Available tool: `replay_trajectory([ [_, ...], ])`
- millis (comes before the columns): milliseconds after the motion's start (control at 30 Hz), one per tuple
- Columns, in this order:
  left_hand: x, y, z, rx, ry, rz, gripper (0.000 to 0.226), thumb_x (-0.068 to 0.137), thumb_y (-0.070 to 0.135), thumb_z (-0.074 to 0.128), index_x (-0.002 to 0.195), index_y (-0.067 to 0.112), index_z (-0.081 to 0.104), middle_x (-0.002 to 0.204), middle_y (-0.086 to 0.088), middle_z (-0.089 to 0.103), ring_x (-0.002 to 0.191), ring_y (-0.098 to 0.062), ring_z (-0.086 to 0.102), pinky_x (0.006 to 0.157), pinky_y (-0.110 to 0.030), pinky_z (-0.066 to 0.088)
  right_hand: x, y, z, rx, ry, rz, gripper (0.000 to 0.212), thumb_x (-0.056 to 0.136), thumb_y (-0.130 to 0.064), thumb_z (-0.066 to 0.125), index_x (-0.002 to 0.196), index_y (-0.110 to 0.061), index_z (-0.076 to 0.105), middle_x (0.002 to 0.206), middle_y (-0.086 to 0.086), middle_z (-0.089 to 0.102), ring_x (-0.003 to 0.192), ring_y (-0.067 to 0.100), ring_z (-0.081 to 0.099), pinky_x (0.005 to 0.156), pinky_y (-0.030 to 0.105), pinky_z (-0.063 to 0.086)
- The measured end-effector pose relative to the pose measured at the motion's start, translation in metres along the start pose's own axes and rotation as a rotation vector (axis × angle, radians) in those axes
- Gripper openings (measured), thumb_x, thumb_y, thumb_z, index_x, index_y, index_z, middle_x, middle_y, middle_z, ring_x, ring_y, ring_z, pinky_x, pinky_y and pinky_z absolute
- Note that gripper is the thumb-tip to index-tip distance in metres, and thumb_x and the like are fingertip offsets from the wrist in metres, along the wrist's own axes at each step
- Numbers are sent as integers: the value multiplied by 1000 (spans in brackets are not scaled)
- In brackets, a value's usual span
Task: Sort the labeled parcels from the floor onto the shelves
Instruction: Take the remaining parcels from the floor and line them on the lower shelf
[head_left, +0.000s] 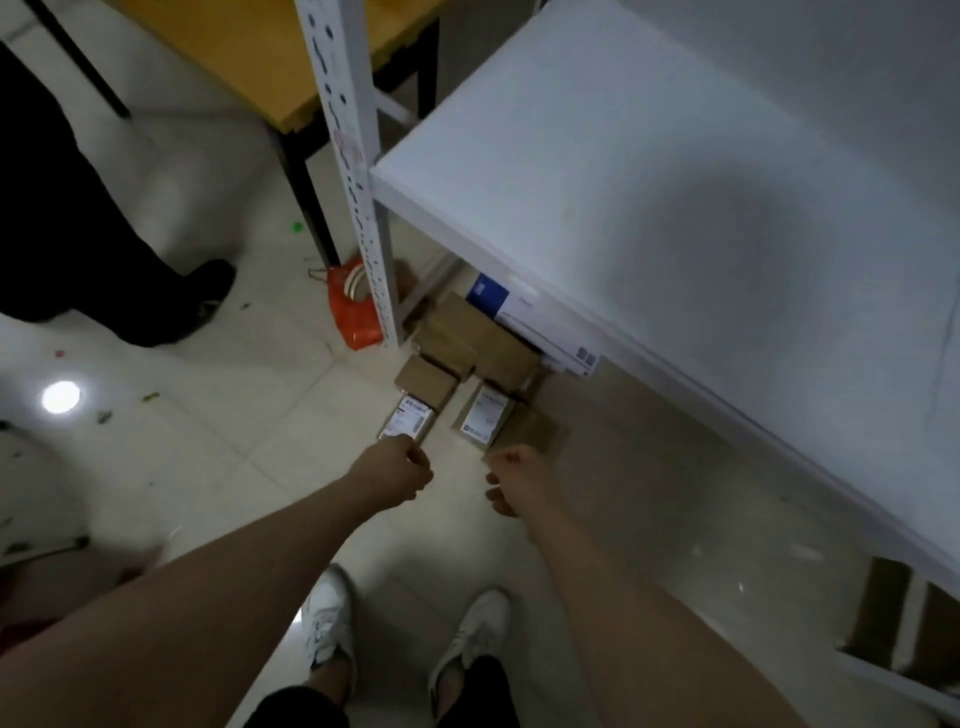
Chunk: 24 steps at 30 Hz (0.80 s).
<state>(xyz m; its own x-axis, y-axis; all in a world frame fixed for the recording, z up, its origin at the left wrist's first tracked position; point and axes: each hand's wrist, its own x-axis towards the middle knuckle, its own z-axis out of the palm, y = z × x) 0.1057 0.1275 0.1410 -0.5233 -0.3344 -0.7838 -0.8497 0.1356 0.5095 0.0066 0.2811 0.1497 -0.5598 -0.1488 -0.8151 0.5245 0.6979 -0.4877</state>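
Several brown cardboard parcels lie on the tiled floor under the white shelf's (675, 218) front edge. Two of them show white labels: a small labeled parcel (408, 421) on the left and a labeled parcel (485, 415) on the right. My left hand (397, 470) reaches down with curled fingers, and its fingertips touch the near edge of the left parcel. Just short of the right parcel's near corner, my right hand (511, 480) has its fingers curled and holds nothing visible. More plain brown boxes (467, 338) are stacked behind them.
A white perforated shelf post (358, 171) stands left of the parcels, with an orange bag (353, 306) at its foot. A blue-and-white box (524, 317) lies under the shelf. Another person's dark leg and shoe (171, 296) stand at left. A wooden table (275, 57) is behind. My white shoes (332, 618) are below.
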Motion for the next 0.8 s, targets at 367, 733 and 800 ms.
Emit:
replay_trajectory([
  [367,239,-154,75,166,198,-112,95,68,40,87,141,10,34,132,-16,49,117,-33,53,92,-40,50,238,99,116,58,-54,29,10,94,-18,56,103,-16,60,80,5,59,60,14,52,49,23,44],
  [733,404,-211,133,294,406,-90,97,78,52,70,149,14,16,143,-14,34,131,-34,36,102,-50,42,383,126,142,-47,-99,-101,16,95,-14,59,110,-11,65,79,6,62,61,14,54,58,25,46],
  [800,389,-210,119,464,303,-19,90,78,56,71,143,13,27,137,-12,38,126,-32,39,102,-44,41,369,111,129,-26,-100,-113,19,96,-14,61,114,-8,64,80,7,59,60,13,51,49,20,43],
])
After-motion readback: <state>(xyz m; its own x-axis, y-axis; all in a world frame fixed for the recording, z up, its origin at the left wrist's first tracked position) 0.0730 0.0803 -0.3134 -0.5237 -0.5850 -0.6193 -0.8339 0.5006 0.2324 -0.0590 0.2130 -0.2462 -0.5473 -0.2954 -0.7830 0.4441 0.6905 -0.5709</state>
